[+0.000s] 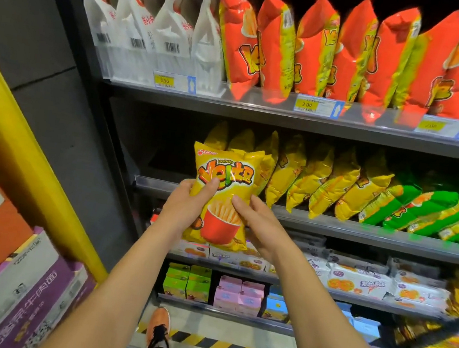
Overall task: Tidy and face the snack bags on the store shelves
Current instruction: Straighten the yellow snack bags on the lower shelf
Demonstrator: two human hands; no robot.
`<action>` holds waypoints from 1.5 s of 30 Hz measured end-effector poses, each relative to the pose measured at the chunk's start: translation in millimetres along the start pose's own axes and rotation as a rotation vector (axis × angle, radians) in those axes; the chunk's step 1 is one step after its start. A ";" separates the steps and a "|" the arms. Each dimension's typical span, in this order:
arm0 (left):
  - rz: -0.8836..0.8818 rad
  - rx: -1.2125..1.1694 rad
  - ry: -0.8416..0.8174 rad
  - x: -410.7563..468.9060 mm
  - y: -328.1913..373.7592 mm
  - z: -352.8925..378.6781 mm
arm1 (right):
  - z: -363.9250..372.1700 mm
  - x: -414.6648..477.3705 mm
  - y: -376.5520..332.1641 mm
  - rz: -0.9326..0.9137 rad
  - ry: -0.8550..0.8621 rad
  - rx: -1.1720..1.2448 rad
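I hold a yellow potato-stick snack bag (224, 193) upright, its front facing me, in front of the left end of the middle shelf (333, 225). My left hand (185, 206) grips its left edge with the thumb across the front. My right hand (256, 225) grips its right side, thumb on the front. Behind it a row of matching yellow bags (318, 180) leans to the right, followed by green bags (429, 210). The shelf space left of the held bag is dark and bare.
The top shelf carries white bags (154, 30) and red bags (328, 49) above price tags (308, 104). Lower shelves hold flat white packs (360, 280) and small boxes (238, 294). A yellow post (32, 163) and stacked cartons (0, 283) stand at left. My orange shoe (158, 324) is on the floor.
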State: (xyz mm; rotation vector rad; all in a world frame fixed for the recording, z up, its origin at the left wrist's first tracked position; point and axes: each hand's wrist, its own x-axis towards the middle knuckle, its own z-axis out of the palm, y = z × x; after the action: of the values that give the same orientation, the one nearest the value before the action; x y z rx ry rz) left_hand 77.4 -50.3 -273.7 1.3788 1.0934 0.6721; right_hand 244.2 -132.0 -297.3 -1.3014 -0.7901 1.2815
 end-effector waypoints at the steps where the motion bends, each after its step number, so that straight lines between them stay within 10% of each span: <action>1: 0.038 0.042 0.052 -0.7 4.4 0.8 | 2.9 3.5 -1.3 -0.005 0.007 0.005; 14: -0.158 -0.320 -0.139 -5.4 31.1 -20.3 | -3.8 6.2 4.6 0.021 0.061 0.358; 26: -0.036 -0.013 -0.050 -24.6 17.9 -8.2 | 35.4 -17.3 -18.4 -0.069 0.103 -0.148; 36: -0.240 -0.744 -0.354 -26.3 -12.2 -20.5 | 16.3 -47.9 -27.5 -0.149 0.094 0.202; 45: -0.028 -0.297 -0.197 -34.9 5.0 -14.2 | 27.6 -61.6 -25.8 -0.233 0.069 -0.170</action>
State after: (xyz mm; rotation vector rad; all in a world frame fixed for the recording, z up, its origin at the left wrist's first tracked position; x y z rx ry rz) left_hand 52.1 -74.8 -259.5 1.1449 0.8186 0.6349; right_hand 211.6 -179.4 -253.5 -1.3362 -0.9871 0.9964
